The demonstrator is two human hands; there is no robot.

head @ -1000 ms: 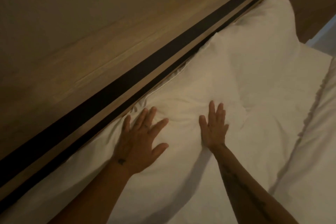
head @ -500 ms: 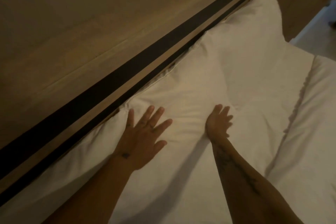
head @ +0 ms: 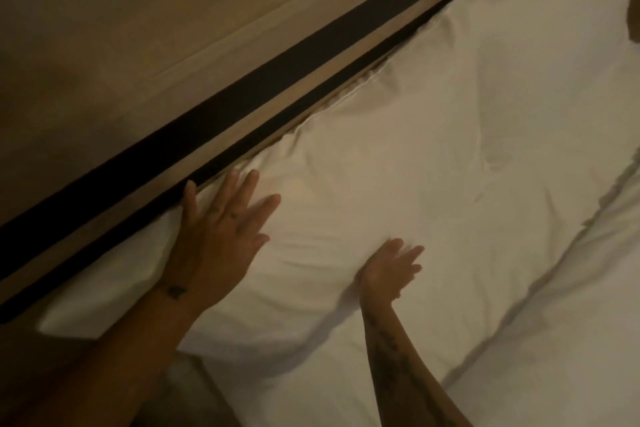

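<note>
A white pillow (head: pixel 346 218) lies along the head of the bed, against the wooden headboard. My left hand (head: pixel 221 239) lies flat on the pillow's left part with its fingers spread, the fingertips close to the headboard's lower dark strip. My right hand (head: pixel 389 269) presses on the middle of the pillow with straight fingers and is slightly blurred. A second white pillow (head: pixel 519 55) lies farther along the headboard, to the upper right.
The wooden headboard (head: pixel 194 55) with two dark strips runs diagonally from lower left to upper right. A white duvet (head: pixel 571 340) with a ruffled edge covers the bed at the right. At the lower left the pillow's corner ends over a dark gap.
Both hands have slid leftward along the pillow, and the view has shifted so the pillow's left corner shows. My left hand now lies nearer the headboard.
</note>
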